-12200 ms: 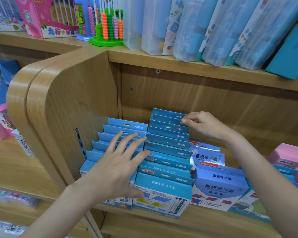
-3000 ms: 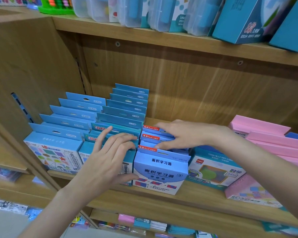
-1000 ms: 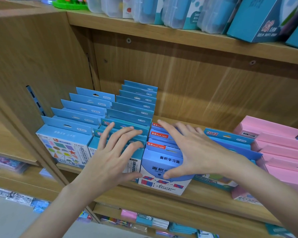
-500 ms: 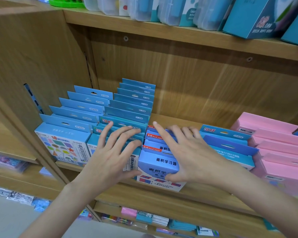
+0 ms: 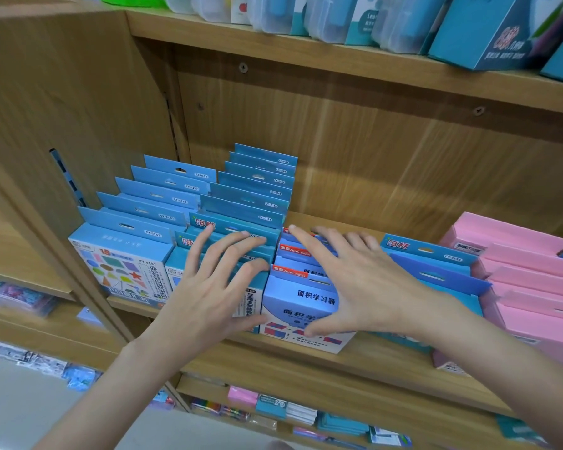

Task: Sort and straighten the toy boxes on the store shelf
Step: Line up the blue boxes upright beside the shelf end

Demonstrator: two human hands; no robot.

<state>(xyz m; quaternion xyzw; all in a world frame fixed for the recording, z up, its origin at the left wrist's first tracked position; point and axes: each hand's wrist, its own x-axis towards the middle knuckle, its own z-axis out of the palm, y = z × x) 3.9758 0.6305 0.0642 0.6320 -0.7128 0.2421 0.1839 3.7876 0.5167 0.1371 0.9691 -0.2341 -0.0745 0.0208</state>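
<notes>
Rows of toy boxes stand upright on the wooden shelf (image 5: 355,362). The far-left row of light blue boxes (image 5: 124,254) shows coloured shapes on its front. My left hand (image 5: 215,287) lies flat with spread fingers on the tops of the second row of blue boxes (image 5: 247,203). My right hand (image 5: 348,284) rests with straight fingers over the third row, the blue-and-white boxes (image 5: 293,319), thumb against the front box's face. Right of it stand a blue box row (image 5: 436,271) and pink boxes (image 5: 533,287).
The upper shelf (image 5: 338,60) carries clear plastic cases and teal boxes (image 5: 481,30). A wooden side panel (image 5: 62,92) bounds the row on the left. Lower shelves (image 5: 306,414) hold small packets. Bare back shelf space lies behind the shorter rows.
My right hand has slid from the tops of the third row's back boxes forward over its front box, thumb on the face. The left hand stays on the second row.
</notes>
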